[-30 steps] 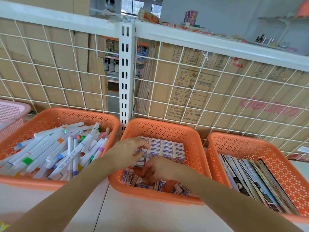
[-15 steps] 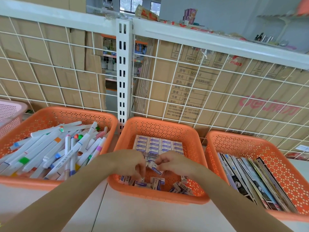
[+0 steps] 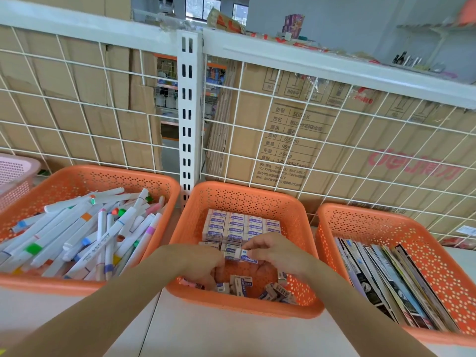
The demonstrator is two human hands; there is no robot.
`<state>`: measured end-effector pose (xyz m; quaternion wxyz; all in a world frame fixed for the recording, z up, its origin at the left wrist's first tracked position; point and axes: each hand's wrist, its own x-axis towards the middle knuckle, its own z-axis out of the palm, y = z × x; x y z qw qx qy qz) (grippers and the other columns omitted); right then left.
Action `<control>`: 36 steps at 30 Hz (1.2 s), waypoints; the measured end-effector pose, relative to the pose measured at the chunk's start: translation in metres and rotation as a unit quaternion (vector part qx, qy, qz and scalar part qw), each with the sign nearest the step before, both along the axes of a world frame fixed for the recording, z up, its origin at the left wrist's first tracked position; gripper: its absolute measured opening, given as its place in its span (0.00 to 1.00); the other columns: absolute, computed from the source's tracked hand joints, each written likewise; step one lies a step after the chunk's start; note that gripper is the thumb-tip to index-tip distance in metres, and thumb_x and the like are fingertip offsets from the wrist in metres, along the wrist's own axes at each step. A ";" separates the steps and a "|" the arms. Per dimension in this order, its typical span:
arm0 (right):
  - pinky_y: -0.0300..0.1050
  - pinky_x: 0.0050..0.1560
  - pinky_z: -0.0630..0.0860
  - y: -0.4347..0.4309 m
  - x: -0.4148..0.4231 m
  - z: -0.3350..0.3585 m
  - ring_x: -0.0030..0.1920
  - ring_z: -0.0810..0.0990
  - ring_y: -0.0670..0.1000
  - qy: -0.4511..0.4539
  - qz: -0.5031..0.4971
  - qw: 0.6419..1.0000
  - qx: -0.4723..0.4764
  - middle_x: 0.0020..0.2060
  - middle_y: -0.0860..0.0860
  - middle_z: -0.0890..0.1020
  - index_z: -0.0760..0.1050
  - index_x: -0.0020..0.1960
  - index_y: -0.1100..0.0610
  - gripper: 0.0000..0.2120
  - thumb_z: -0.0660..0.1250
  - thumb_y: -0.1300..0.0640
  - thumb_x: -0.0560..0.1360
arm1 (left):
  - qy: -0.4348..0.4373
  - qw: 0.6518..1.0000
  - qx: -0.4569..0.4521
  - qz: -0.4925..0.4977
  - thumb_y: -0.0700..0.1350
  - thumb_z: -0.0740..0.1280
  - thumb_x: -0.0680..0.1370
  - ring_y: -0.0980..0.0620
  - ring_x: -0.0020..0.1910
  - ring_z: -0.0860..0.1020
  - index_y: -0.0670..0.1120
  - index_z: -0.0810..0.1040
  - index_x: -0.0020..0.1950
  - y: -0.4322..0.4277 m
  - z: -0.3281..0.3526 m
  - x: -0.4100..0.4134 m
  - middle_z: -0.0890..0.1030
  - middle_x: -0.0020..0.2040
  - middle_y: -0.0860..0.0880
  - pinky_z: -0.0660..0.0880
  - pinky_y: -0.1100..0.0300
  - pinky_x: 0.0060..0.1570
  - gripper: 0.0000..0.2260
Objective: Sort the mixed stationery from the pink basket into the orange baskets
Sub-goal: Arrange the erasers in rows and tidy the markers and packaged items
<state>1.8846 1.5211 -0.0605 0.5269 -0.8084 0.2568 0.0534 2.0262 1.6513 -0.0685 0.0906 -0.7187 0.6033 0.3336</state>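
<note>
My right hand (image 3: 279, 251) is low in the centre of the frame, over the middle basket (image 3: 247, 199), pinching one eraser (image 3: 247, 256) between thumb and fingertips. The eraser sits just in front of the packed erasers (image 3: 238, 228), which fill the far half of that basket in neat rows. My left hand (image 3: 199, 265) is beside it, lower and to the left, with its fingers curled down among the loose erasers (image 3: 243, 284) at the near end. I cannot tell whether it grips one of them or only touches them.

The left basket (image 3: 103, 176), at centre left, holds a heap of markers (image 3: 85, 235) lying at all angles. The right basket (image 3: 386, 222), at lower right, holds booklets (image 3: 391, 279) standing on edge in a row. The pink basket (image 3: 15, 171) shows only as a corner at the left edge of the frame. All stand on a white surface (image 3: 219, 336), with a white grid (image 3: 296, 130) and brown cartons (image 3: 77, 99) behind them.
</note>
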 end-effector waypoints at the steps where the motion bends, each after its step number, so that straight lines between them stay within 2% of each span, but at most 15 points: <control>1: 0.41 0.43 0.80 0.000 0.000 0.000 0.44 0.80 0.51 -0.001 0.002 1.000 -0.005 0.51 0.57 0.80 0.77 0.57 0.63 0.10 0.63 0.65 0.78 | 0.010 1.000 0.001 -0.003 0.47 0.66 0.76 0.46 0.47 0.78 0.45 0.77 0.58 0.000 -0.001 0.000 0.81 0.52 0.43 0.68 0.62 0.36 0.12; 3: 0.43 0.45 0.80 -0.001 0.000 0.000 0.46 0.80 0.53 -0.004 0.005 1.000 -0.012 0.54 0.59 0.80 0.77 0.57 0.62 0.10 0.63 0.65 0.77 | 0.024 1.000 0.009 -0.002 0.47 0.66 0.76 0.43 0.48 0.79 0.45 0.78 0.56 0.000 -0.002 -0.002 0.82 0.50 0.40 0.70 0.59 0.38 0.11; 6: 0.46 0.47 0.81 -0.002 -0.002 0.000 0.47 0.81 0.55 -0.012 0.006 1.000 -0.006 0.52 0.56 0.81 0.78 0.54 0.59 0.08 0.64 0.64 0.77 | 0.052 0.998 -0.012 0.025 0.46 0.67 0.76 0.45 0.45 0.79 0.44 0.78 0.55 0.000 0.002 0.000 0.82 0.49 0.43 0.70 0.60 0.37 0.10; 10: 0.37 0.37 0.78 -0.004 -0.008 0.005 0.34 0.80 0.45 -0.047 0.003 0.999 -0.012 0.36 0.49 0.82 0.79 0.51 0.60 0.06 0.66 0.65 0.75 | 0.046 0.989 -0.110 0.090 0.44 0.66 0.77 0.55 0.42 0.74 0.45 0.76 0.55 0.002 0.008 0.001 0.78 0.48 0.49 0.67 0.68 0.35 0.07; 13: 0.34 0.32 0.74 -0.006 -0.012 0.010 0.30 0.79 0.42 -0.065 0.014 0.997 -0.029 0.28 0.44 0.81 0.80 0.46 0.57 0.04 0.68 0.65 0.74 | 0.125 0.967 -0.173 0.139 0.41 0.65 0.77 0.56 0.35 0.78 0.47 0.76 0.49 0.002 0.013 0.006 0.80 0.46 0.49 0.75 0.65 0.35 0.03; 16: 0.34 0.32 0.73 -0.004 -0.011 0.013 0.31 0.78 0.41 -0.072 0.031 0.996 -0.044 0.30 0.45 0.81 0.80 0.46 0.58 0.03 0.69 0.63 0.73 | 0.220 0.937 -0.220 0.159 0.41 0.67 0.77 0.56 0.32 0.78 0.51 0.73 0.47 0.001 0.018 0.005 0.80 0.43 0.49 0.76 0.61 0.34 0.05; 20: 0.34 0.34 0.74 0.000 -0.007 0.019 0.32 0.77 0.41 -0.093 0.033 0.995 -0.023 0.38 0.54 0.81 0.79 0.47 0.56 0.04 0.70 0.62 0.73 | 0.291 0.896 -0.281 0.184 0.42 0.70 0.74 0.58 0.33 0.76 0.51 0.71 0.47 -0.003 0.019 -0.001 0.80 0.38 0.51 0.73 0.66 0.37 0.09; 26: 0.34 0.34 0.76 0.004 -0.009 0.027 0.30 0.78 0.42 -0.105 -0.008 0.994 0.042 0.35 0.53 0.79 0.78 0.51 0.60 0.06 0.68 0.63 0.74 | 0.355 0.818 -0.363 0.271 0.40 0.71 0.73 0.59 0.27 0.75 0.42 0.73 0.43 -0.005 0.018 -0.010 0.77 0.31 0.48 0.74 0.66 0.32 0.08; 29: 0.34 0.34 0.77 0.006 -0.010 0.030 0.30 0.78 0.43 -0.108 -0.037 0.991 0.075 0.33 0.52 0.79 0.79 0.50 0.61 0.06 0.69 0.63 0.73 | 0.376 0.783 -0.376 0.321 0.41 0.72 0.72 0.58 0.27 0.75 0.40 0.75 0.40 -0.008 0.017 -0.014 0.77 0.29 0.49 0.74 0.66 0.31 0.07; 32: 0.34 0.34 0.77 0.006 -0.010 0.031 0.31 0.79 0.43 -0.108 -0.072 0.987 0.091 0.34 0.52 0.81 0.80 0.49 0.63 0.06 0.70 0.62 0.73 | 0.401 0.764 -0.378 0.336 0.43 0.72 0.72 0.55 0.30 0.75 0.39 0.78 0.41 -0.010 0.015 -0.017 0.77 0.31 0.46 0.76 0.65 0.33 0.07; 36: 0.35 0.35 0.77 0.005 -0.011 0.029 0.34 0.81 0.44 -0.125 -0.128 0.977 0.113 0.35 0.52 0.83 0.80 0.46 0.63 0.05 0.71 0.61 0.72 | 0.389 0.757 -0.416 0.319 0.43 0.73 0.72 0.59 0.33 0.75 0.42 0.79 0.42 -0.011 0.017 -0.021 0.78 0.36 0.49 0.74 0.68 0.36 0.05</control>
